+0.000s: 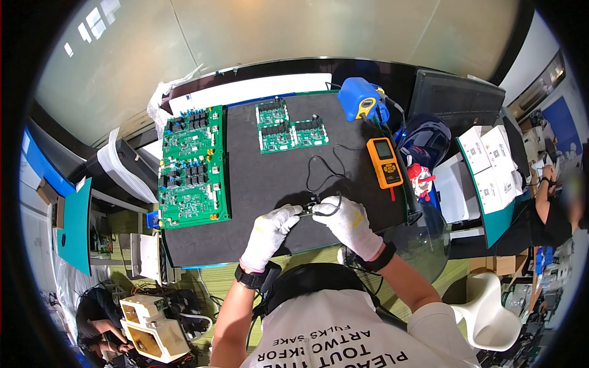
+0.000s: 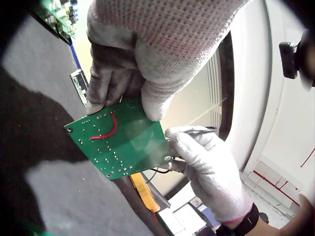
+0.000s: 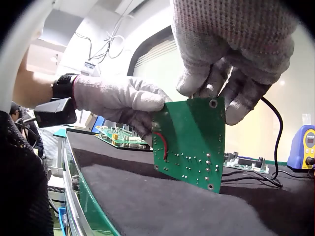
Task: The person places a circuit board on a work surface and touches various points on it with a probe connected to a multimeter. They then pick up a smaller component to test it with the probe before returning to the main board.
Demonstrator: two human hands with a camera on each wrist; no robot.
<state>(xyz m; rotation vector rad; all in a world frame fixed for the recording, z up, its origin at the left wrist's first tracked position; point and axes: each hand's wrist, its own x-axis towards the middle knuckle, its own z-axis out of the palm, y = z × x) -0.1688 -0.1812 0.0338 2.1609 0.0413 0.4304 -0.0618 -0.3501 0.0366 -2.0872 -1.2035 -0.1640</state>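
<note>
My gloved left hand pinches a small green circuit board by its edge, thumb on one face and fingers on the other. The board's solder side shows in both wrist views, with a curved red wire across it. My gloved right hand is at the board's other edge, its fingers curled round a black cable. That cable loops over the dark mat toward an orange handheld meter. Fingers hide the cable's end at the board edge. The board is held tilted above the mat.
Large green boards lie on the mat's left side, and several small boards at its back. A blue soldering station stands at the back right. Beyond the table's right edge is a white chair.
</note>
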